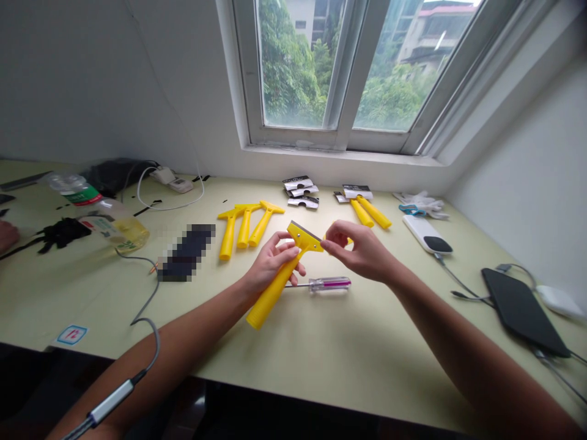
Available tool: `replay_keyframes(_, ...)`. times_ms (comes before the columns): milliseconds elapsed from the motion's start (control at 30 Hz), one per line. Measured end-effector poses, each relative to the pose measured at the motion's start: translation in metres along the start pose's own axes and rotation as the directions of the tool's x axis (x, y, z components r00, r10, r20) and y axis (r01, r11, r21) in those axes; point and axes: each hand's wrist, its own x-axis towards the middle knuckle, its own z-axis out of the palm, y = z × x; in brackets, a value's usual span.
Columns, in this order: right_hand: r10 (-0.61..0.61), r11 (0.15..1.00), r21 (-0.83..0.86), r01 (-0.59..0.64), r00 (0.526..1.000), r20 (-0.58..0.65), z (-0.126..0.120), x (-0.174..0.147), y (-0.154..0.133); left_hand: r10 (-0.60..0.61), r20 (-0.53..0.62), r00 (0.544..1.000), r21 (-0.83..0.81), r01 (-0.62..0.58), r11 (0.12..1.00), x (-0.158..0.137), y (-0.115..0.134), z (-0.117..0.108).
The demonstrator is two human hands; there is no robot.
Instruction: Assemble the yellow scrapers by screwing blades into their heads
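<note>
A yellow scraper (277, 287) is in my left hand (270, 263), its handle slanting down toward me. Its wide head has a dark blade strip along the top edge and two small screws on its face. My right hand (360, 249) is closed in a pinch at the head's right corner; whatever sits between those fingertips is hidden. A bit of yellow shows behind the right fingers, too covered to name. Below the hands, a screwdriver (329, 284) with a clear and purple handle lies on the table, its shaft partly behind the scraper and left hand.
Several yellow scrapers (245, 226) lie left of centre. Black-and-white cards (302, 198) and two yellow handles (373, 212) are near the window. A bottle (105, 214) leans at left; a power bank (426, 234), a black phone (523, 308) and cables lie right. Another person's hand (7, 235) shows far left.
</note>
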Motion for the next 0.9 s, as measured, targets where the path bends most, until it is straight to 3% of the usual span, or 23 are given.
replay_keyframes(67,0.050,0.994,-0.109,-0.020,0.957,0.286,-0.008,-0.004,0.004,0.032,-0.110,0.993,0.006,-0.032,0.999,0.005,0.002,-0.006)
replay_keyframes(133,0.131,0.974,-0.226,-0.018,0.858,0.496,-0.008,-0.009,0.009,0.058,-0.182,0.982,0.012,-0.057,0.998,0.009,0.004,-0.012)
replay_keyframes(233,0.242,0.924,-0.383,0.005,0.769,0.592,0.002,-0.012,0.015,0.078,-0.226,0.971,0.027,-0.074,0.997,0.011,0.009,-0.017)
replay_keyframes(367,0.254,0.935,-0.355,0.002,0.696,0.672,-0.007,-0.009,0.014,0.088,-0.230,0.969,0.040,-0.081,0.996,0.010,0.013,-0.016)
replay_keyframes(433,0.210,0.964,-0.262,-0.041,0.721,0.660,-0.026,-0.008,0.010,0.089,-0.228,0.969,0.040,-0.082,0.996,0.010,0.014,-0.016)
replay_keyframes(533,0.098,0.991,0.024,-0.131,0.840,0.533,-0.057,-0.008,0.006,0.096,-0.207,0.974,0.029,-0.092,0.995,0.010,0.012,-0.016)
replay_keyframes(600,0.042,0.937,0.300,-0.178,0.912,0.408,-0.069,-0.009,0.008,0.096,-0.196,0.976,0.012,-0.095,0.995,0.009,0.010,-0.015)
replay_keyframes(700,0.022,0.788,0.591,-0.173,0.967,0.254,-0.071,-0.011,0.013,0.085,-0.171,0.981,-0.003,-0.087,0.996,0.008,0.008,-0.013)
replay_keyframes(767,0.025,0.748,0.653,-0.120,0.988,0.154,-0.066,-0.012,0.013,0.082,-0.149,0.986,-0.001,-0.083,0.997,0.007,0.006,-0.011)
replay_keyframes(900,-0.017,0.767,0.641,0.028,1.000,-0.024,-0.055,-0.014,0.003,0.083,-0.137,0.987,0.016,-0.082,0.997,0.006,0.005,-0.008)
